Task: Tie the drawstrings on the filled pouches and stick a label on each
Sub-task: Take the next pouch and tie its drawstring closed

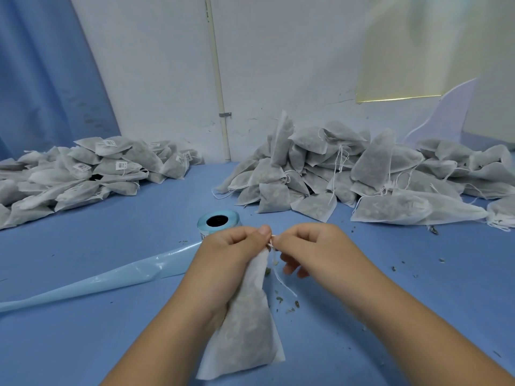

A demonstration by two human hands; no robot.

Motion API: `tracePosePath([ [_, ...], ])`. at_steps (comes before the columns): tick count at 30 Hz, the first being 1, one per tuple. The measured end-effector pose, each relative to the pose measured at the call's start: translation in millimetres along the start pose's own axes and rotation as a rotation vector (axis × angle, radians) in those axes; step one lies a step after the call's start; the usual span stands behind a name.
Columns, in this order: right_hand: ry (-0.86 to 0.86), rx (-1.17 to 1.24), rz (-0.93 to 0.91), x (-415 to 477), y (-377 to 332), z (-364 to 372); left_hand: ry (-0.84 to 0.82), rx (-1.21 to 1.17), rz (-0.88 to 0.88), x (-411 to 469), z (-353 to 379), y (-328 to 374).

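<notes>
Blue tabletop (418,274) runs open between 2 pouch heaps (362,174) by the wall. At centre the left hand (231,252) curls round the filled pouch (248,330) at its neck, while the right hand (315,246) pinches its drawstring (281,280) at the mouth. A label roll (218,221) stands just behind them.

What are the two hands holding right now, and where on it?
The left hand grips the filled pouch at its gathered neck; the right hand pinches the white drawstring right at that neck.
</notes>
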State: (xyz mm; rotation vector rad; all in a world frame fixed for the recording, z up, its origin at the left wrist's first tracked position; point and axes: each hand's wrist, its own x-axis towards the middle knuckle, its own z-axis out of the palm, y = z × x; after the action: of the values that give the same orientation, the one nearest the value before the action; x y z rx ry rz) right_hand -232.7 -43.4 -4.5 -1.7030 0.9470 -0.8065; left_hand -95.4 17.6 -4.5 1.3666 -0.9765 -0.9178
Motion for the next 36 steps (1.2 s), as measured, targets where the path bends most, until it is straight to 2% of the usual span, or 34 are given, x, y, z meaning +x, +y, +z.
tracePosePath([
  [5,-0.012,0.078,0.015,0.4,-0.3,-0.8,0.001,-0.094,0.006,-0.6,1.1,0.4],
  [10,0.067,-0.031,-0.018,0.9,2.6,2.4,0.004,-0.119,-0.013,-1.8,3.5,0.7],
  [13,0.222,-0.119,-0.139,2.2,6.6,6.3,0.02,-0.122,-0.041,-2.4,5.0,1.0],
  [16,0.334,-0.327,-0.333,0.1,8.7,9.5,0.031,-0.148,-0.051,-2.8,5.3,1.2],
  [19,0.332,-0.584,-0.49,-4.0,8.4,13.3,0.035,-0.165,-0.048,-3.5,6.9,0.7],
  [21,0.337,-0.655,-0.531,-6.1,7.6,14.5,0.045,-0.172,-0.036,-3.7,7.8,0.4],
  [29,0.44,-0.676,-0.483,-6.4,9.6,17.9,0.098,-0.08,0.064,-5.0,14.7,-4.2],
  [36,0.43,-0.639,-0.344,-2.3,12.6,15.1,0.012,0.023,0.051,-5.9,16.0,-6.4],
])
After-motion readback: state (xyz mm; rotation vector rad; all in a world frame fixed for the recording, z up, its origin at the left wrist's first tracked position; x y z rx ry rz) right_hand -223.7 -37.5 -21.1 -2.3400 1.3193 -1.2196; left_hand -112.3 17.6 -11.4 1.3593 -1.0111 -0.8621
